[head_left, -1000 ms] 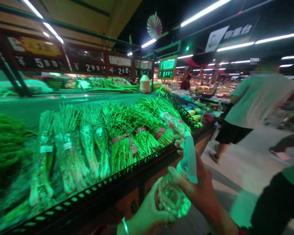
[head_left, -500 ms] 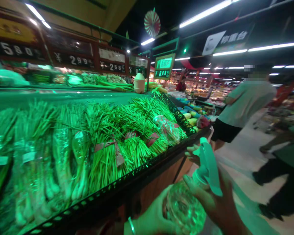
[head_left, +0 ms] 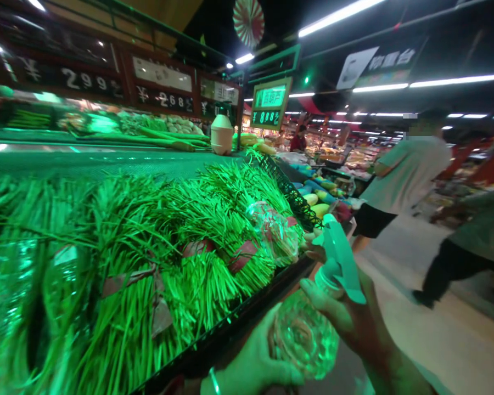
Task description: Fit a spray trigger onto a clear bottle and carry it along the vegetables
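Spray bottle (head_left: 307, 337) tilts in my two-handed hold, left hand (head_left: 257, 356) cupping its clear base, right hand (head_left: 352, 312) grasping its neck, bundled greens (head_left: 212, 280) beyond my left; any move seemingly calls for coordinated grips.

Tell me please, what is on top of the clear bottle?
A greenish spray head sits on top of the clear bottle. The right hand is around it and covers part of it, so whether it is fully tightened cannot be seen.
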The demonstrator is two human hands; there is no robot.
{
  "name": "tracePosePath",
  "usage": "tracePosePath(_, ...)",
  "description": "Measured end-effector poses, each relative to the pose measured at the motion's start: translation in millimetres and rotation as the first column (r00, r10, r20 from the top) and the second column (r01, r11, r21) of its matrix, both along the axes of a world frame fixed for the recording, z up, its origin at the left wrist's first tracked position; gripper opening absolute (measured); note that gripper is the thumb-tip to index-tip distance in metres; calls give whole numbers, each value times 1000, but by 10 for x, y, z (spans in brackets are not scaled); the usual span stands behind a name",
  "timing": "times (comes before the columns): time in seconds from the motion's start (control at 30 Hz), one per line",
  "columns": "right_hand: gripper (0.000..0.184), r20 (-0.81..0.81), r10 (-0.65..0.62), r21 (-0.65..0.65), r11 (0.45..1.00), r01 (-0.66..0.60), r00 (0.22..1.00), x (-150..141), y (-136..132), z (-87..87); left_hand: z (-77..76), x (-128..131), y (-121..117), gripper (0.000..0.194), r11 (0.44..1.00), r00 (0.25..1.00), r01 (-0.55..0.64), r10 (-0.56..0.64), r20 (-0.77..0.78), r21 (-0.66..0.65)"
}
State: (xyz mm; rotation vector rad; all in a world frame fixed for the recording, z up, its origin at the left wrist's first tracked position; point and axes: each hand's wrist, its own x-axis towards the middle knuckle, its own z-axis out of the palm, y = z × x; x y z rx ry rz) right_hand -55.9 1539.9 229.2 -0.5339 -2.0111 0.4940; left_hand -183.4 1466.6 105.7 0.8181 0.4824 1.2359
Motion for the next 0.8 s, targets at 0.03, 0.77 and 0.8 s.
tracePosePath(0.03,41,-4,6,24,1000,-6,1000,-20,50,8,18,-10,44,93,1000,1000,-5,4,12,15)
tracePosePath(0.77,26,-102,262,98,963,-252,960,407,814,338,116,681,680,94,960,952,-273,279,-129,64)
tracePosePath(0.8,32,-103,285,90,957,-277,953,434,850,332,96,727,705,95,955,947,-289,296,-126,72)
